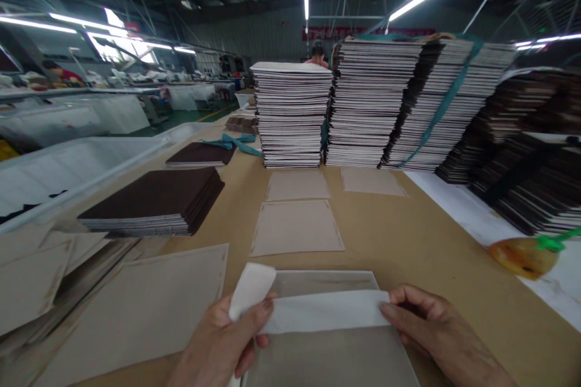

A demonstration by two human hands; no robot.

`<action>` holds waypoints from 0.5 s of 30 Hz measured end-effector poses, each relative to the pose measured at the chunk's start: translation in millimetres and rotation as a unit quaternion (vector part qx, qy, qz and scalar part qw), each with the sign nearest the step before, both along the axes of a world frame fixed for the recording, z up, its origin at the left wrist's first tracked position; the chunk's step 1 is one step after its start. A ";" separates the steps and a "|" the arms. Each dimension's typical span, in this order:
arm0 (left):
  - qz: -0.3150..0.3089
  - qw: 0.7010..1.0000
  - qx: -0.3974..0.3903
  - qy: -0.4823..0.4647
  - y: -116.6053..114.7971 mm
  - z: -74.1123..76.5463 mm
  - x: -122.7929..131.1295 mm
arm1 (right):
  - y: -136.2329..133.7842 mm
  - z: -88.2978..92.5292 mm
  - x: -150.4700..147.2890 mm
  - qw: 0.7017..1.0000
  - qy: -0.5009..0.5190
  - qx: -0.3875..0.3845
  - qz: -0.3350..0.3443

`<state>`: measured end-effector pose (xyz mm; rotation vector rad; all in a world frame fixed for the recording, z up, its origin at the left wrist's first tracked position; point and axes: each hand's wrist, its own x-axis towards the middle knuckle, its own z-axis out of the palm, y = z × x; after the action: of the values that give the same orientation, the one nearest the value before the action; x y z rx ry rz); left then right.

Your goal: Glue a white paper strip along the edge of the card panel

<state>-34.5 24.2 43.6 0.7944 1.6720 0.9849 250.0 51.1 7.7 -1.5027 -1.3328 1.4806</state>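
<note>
Between my two hands a white strip (324, 312) is stretched out flat, its surface plain like paper or tape. My left hand (231, 332) pinches one end, and a loose tail of the strip curls up above the thumb. At the other end, my right hand (431, 323) holds the strip between thumb and fingers. Under it lies a grey-beige rectangular panel (331, 357) with a paler edge, partly covered by the strip. Whether the strip touches the panel I cannot tell.
Beige sheets (297, 228) lie ahead on the brown tabletop (376, 224). Dark brown panels are piled (154, 193) at left, near loose boards (36, 284). Tall white-edged stacks (293, 115) stand behind. An orange object (524, 256) with green tape sits at right. Two people are visible farther off.
</note>
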 end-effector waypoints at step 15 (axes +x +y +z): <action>0.077 0.990 0.028 0.113 24.7 -24.2 1.8 | 26.9 -9.5 -7.4 0.989 -0.129 0.064 -0.024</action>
<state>-32.7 48.9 19.4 0.8491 1.9307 1.0843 242.6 78.1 -1.9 -1.6719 -1.5003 1.1761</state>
